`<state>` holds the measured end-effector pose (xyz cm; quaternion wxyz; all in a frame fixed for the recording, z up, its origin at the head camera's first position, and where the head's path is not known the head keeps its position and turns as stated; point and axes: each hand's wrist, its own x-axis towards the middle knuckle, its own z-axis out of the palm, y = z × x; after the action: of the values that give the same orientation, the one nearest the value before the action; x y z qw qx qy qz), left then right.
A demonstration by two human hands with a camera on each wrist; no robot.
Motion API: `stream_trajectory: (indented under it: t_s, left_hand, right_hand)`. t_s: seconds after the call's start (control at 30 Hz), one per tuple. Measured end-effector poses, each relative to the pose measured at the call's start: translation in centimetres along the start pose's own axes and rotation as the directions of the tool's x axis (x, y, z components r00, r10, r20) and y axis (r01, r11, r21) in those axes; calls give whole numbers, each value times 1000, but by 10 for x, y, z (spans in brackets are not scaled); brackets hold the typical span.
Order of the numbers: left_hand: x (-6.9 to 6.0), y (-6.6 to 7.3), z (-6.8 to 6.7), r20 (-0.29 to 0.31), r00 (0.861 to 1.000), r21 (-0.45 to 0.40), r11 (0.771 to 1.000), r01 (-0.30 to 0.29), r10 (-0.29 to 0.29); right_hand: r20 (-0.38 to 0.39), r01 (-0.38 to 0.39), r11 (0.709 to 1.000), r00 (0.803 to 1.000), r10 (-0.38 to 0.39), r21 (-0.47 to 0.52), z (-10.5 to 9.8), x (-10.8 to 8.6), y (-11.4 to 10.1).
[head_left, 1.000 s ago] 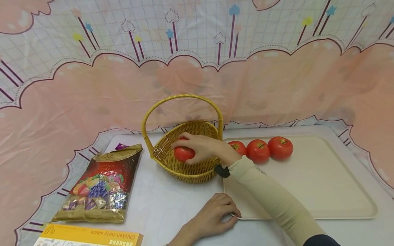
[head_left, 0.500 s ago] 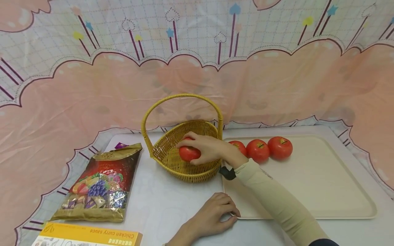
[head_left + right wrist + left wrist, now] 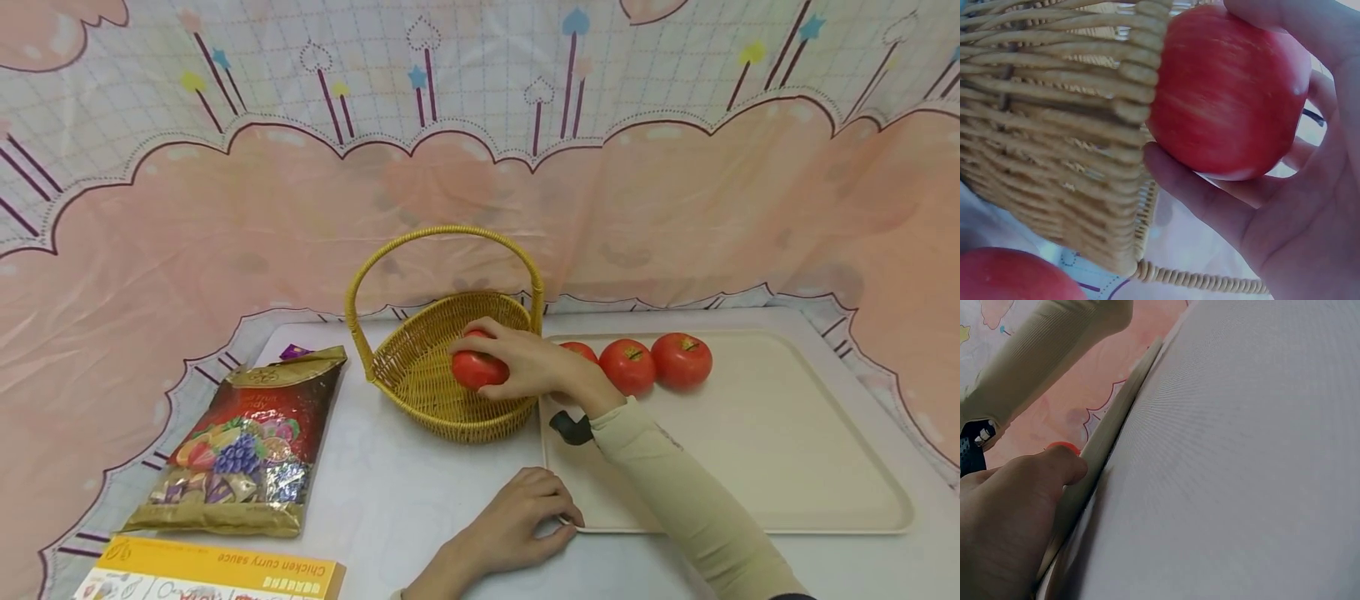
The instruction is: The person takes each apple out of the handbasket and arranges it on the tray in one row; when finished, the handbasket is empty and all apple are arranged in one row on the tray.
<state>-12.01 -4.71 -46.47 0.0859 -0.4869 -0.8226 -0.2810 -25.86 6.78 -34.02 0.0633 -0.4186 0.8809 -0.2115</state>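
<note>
My right hand [image 3: 536, 362] holds a red apple [image 3: 477, 367], its fingers and thumb curled round the sides. The apple is level with the rim of a yellow wicker basket [image 3: 412, 408] in the right wrist view, and appears over the basket's right half in the head view. Bent loosely, my left hand [image 3: 517, 521] rests at the front left corner of a cream tray [image 3: 787, 450], covering that corner. In the left wrist view, one digit [image 3: 1072, 469] lies by the tray's edge [image 3: 1110, 425]; I see no clear grip.
Three apples [image 3: 681, 361] sit in a row on the tray's back left part, one partly behind my right wrist. A candy bag [image 3: 232, 450] lies left of the basket. A yellow curry sauce box [image 3: 217, 571] is at the front left. The basket's tall handle [image 3: 450, 231] arches upward.
My right hand has moved to the right across the basket, carrying the apple with it. My left hand stays at the tray's corner.
</note>
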Motion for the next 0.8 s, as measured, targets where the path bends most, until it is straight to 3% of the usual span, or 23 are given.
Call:
stream_trajectory:
  t_s: [0.47, 0.8]
  left_hand:
    - [0, 0, 1, -15, 1000, 6, 1000, -13, 13]
    - [-1, -1, 2, -9, 1000, 12, 1000, -9, 9]
  right_hand:
    - [-70, 21, 999, 997, -18, 47, 6, -15, 15]
    - [-126, -3, 994, 992, 17, 112, 10, -31, 19]
